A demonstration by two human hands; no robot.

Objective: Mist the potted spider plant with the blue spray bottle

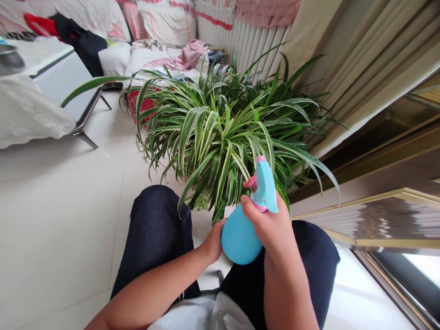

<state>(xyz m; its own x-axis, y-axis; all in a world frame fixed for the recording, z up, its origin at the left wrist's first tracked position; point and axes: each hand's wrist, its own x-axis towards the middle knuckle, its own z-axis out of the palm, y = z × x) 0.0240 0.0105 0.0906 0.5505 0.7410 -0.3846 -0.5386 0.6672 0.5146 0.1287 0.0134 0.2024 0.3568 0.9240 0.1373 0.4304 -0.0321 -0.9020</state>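
Observation:
A light blue spray bottle point(242, 236) with a pink nozzle and collar is tilted between my knees, its nozzle pointing forward at the plant. My right hand point(271, 217) is wrapped round its neck, thumb on the near side; a finger shows by the pink trigger. Against the bottle's left side, my left hand point(215, 238) is closed, its fingers mostly hidden behind the bottle. Just ahead is a large spider plant point(220, 123) with long green and white striped leaves. Some leaves look wet, and low leaf tips hang close to my left hand.
Left, a table point(65, 78) with metal legs carries a white cloth and a metal pot point(10, 59). A bed-like seat with a pink cloth point(187, 55) stands behind the plant. Right are a beige curtain point(330, 68) and a gold-edged glossy cabinet point(388, 215). The floor is pale tile.

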